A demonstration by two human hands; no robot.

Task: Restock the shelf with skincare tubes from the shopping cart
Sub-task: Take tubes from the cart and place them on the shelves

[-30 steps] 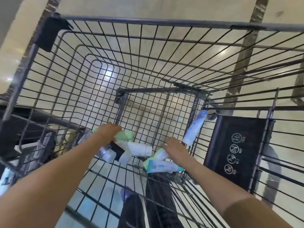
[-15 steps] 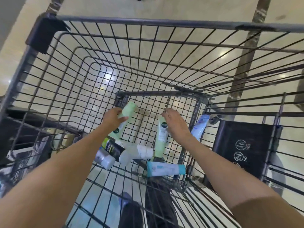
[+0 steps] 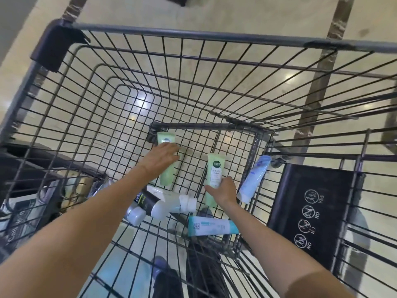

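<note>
Currently both your hands are inside the shopping cart (image 3: 193, 37). Left hand (image 3: 160, 161) wraps a pale green tube (image 3: 166, 139), crimped end toward 12 o'clock. Right hand (image 3: 223, 191) has its fingers curled around a second green tube (image 3: 215, 172), also upright. Loose tubes: light blue tube (image 3: 254, 178) leaning at 3 o'clock of your right hand, teal-capped tube (image 3: 211, 225) at 6, black-and-white tubes (image 3: 159, 204) at 9.

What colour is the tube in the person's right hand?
Pale green with a dark green logo near its top: the tube the right hand grips, clearest in the head view.
</note>
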